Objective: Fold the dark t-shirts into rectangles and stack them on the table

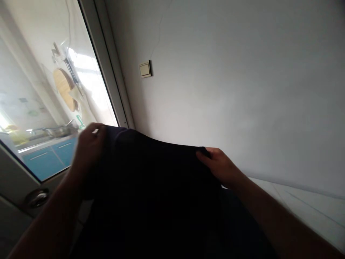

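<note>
A dark, nearly black piece of cloth (156,172) is stretched between my two hands in the lower middle of the head view. My left hand (91,142) pinches its upper left corner, thumb and fingers together. At the upper right corner my right hand (217,163) grips the edge, the thumb lying on the near side. The top edge sags slightly between them. Below, the cloth hangs in deep shadow and merges with dark shapes, so its lower end and exact kind cannot be made out.
A grey wall with a light switch (145,69) faces me. To the left stands a glass-paned door with a round metal knob (37,198). Through the glass show blue cabinets (50,156) and a hanging round cutting board (64,88). Pale floor tiles (304,201) lie at right.
</note>
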`<action>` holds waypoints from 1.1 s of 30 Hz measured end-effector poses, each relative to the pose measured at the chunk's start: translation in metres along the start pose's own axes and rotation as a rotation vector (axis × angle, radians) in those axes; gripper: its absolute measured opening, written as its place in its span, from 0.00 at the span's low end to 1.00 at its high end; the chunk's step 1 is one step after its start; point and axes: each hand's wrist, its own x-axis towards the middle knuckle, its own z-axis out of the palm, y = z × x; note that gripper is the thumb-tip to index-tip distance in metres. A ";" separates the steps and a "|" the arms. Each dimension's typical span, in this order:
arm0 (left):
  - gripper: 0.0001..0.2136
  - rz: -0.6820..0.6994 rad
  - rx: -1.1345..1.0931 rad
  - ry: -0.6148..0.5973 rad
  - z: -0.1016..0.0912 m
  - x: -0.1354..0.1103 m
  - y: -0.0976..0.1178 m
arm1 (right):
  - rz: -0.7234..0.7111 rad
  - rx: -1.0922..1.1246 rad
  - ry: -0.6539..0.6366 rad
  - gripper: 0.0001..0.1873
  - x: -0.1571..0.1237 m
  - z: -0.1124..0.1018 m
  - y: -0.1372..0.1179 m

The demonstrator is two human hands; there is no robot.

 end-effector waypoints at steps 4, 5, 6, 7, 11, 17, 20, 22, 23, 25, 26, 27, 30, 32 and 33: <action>0.14 -0.002 0.014 -0.198 0.101 0.036 -0.020 | 0.032 -0.089 0.044 0.22 0.107 0.009 0.095; 0.12 -0.029 0.062 -0.276 0.130 0.033 -0.028 | 0.024 -0.169 0.088 0.18 0.125 0.012 0.123; 0.11 -0.051 0.105 -0.377 0.159 0.027 -0.038 | 0.029 -0.270 0.132 0.15 0.138 0.016 0.150; 0.09 -0.066 0.124 -0.448 0.185 0.019 -0.048 | 0.034 -0.372 0.139 0.11 0.146 0.019 0.177; 0.12 -0.079 0.125 -0.568 0.253 -0.022 -0.080 | 0.086 -0.705 0.060 0.06 0.148 0.023 0.257; 0.16 0.119 0.045 -0.763 0.249 -0.092 -0.074 | 0.003 -0.844 0.093 0.14 0.132 0.014 0.259; 0.21 0.289 0.058 -0.866 0.206 -0.151 -0.067 | -0.079 -0.911 0.077 0.19 0.097 0.031 0.223; 0.24 0.357 0.123 -0.886 0.169 -0.199 -0.071 | -0.166 -0.893 -0.046 0.21 0.049 0.054 0.205; 0.26 0.392 0.154 -0.868 0.150 -0.224 -0.075 | -0.224 -0.876 -0.172 0.22 0.019 0.068 0.201; 0.29 0.472 0.218 -0.795 0.114 -0.269 -0.088 | -0.377 -0.871 -0.383 0.30 -0.047 0.099 0.205; 0.30 0.506 0.250 -0.762 0.098 -0.288 -0.095 | -0.480 -0.891 -0.473 0.30 -0.079 0.114 0.209; 0.31 0.529 0.281 -0.743 0.084 -0.303 -0.102 | -0.564 -0.925 -0.519 0.26 -0.108 0.127 0.214; 0.33 0.546 0.354 -0.735 0.059 -0.325 -0.117 | -0.648 -0.982 -0.501 0.24 -0.166 0.154 0.217; 0.32 0.523 0.379 -0.770 0.055 -0.324 -0.121 | -0.581 -0.958 -0.518 0.28 -0.181 0.156 0.203; 0.31 0.505 0.384 -0.798 0.055 -0.322 -0.120 | -0.539 -0.922 -0.536 0.32 -0.185 0.152 0.194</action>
